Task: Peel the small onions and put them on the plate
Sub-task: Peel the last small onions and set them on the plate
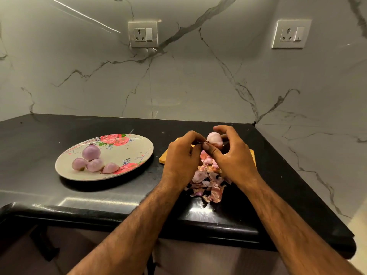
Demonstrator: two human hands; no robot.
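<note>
**Four onions plated, a fifth between both hands**

Four peeled onions (pixel 93 160) lay huddled on the near-left part of the floral plate (pixel 139 153), which sat on the black countertop (pixel 59 126), well to the left of the hands. The small onion (pixel 214 139) being worked was held up between the two hands, above the wooden cutting board (pixel 164 158) and the heap of pink skins (pixel 208 179). The right hand (pixel 232 155) cradled it from the right and from behind, thumb and curled fingers closed round it. The left hand (pixel 181 157) met it from the left, fingertips pinched at its lower edge, seemingly on a shred of skin. The onion looked to stand roughly upright, rounded end uppermost, though the fingers hid its base. Most of its skin seemed to be off. The left hand was nearer the plate, so I judged the carry would run leftward, clear of the board's corner.
</note>
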